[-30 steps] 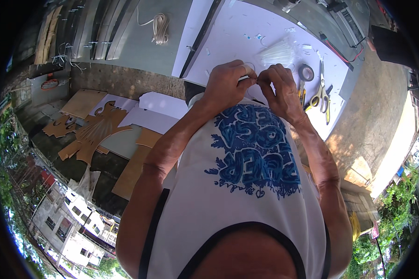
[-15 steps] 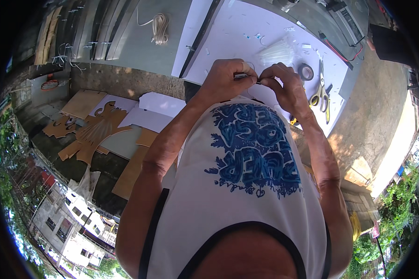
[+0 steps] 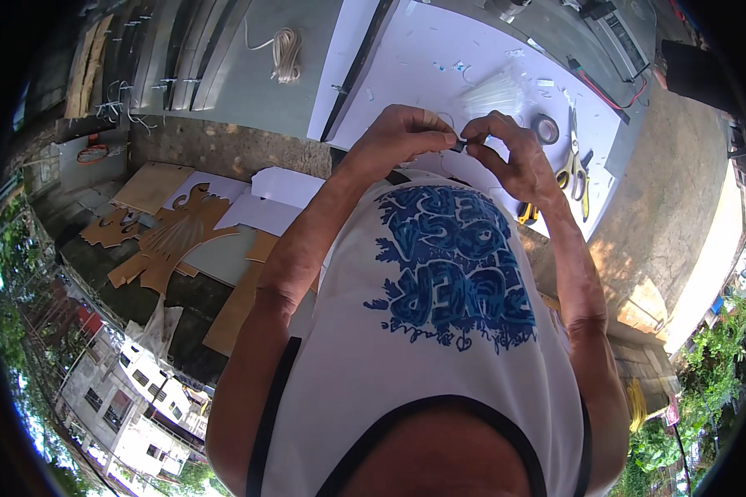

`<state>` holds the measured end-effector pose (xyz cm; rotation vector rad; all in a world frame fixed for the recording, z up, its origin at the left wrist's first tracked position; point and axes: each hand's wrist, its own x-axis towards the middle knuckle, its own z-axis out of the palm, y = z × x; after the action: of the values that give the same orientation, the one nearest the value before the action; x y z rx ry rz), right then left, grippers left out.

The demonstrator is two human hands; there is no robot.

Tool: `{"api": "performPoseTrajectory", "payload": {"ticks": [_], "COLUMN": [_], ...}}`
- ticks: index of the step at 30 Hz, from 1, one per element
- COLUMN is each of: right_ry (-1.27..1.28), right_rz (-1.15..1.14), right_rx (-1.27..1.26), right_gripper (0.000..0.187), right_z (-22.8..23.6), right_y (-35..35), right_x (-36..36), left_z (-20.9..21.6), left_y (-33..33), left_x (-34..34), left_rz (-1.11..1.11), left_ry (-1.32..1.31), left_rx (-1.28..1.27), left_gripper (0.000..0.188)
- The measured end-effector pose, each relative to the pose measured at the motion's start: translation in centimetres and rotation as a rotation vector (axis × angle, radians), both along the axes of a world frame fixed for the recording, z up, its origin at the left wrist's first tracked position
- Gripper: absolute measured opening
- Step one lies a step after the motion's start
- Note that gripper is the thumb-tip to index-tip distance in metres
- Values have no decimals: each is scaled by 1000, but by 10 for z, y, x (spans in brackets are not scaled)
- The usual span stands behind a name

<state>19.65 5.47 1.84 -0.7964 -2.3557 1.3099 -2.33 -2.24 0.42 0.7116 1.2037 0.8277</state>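
Grey worktop (image 3: 239, 95) carries a coil of pale cord (image 3: 287, 56) at left. Rightward, the left hand (image 3: 396, 137) pinches a small dark piece (image 3: 459, 146), its grip closed, the piece's long axis seemingly crosswise. Just beyond, the right hand's (image 3: 518, 156) grip stands slightly parted, contact unclear, before a tape roll (image 3: 536, 126)

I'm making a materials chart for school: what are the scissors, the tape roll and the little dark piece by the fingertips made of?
Scissors: silvery blades, probably steel; chunky, smooth-looking handles, likely plastic. Tape roll: dull, dark grey ring, perhaps plastic. Little dark piece: too small to tell.
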Motion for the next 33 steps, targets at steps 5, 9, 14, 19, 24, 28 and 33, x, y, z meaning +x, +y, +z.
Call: {"api": "performPoseTrajectory", "payload": {"ticks": [5,9,14,19,24,28,33], "right_ry": [-8,32,44,102,141,102,22], "right_rz": [10,19,23,-13,-152,-218,-270], "right_rx": [210,413,566,577,224,-73,-300], "right_gripper": [24,26,25,21,14,8,9], "right_z": [-1,0,-2,-9,-13,-10,-5], "right_y": [-2,-3,-4,-2,-4,-6,-7], "right_x": [1,-5,-8,-3,-3,-5,-5], "left_z": [-4,-14,-16,-19,-18,-8,1], "left_y": [3,4,4,-1,-9,-14,-15], "left_x": [-1,0,0,-1,7,12,14], "left_rz": [15,108,106,71,37,102,84], "left_ry": [-108,-309,-361,-244,139,195,461], "left_rx": [-83,-213,-258,-130,288,366,607], "left_gripper": [22,17,16,17,17,13,12]}}
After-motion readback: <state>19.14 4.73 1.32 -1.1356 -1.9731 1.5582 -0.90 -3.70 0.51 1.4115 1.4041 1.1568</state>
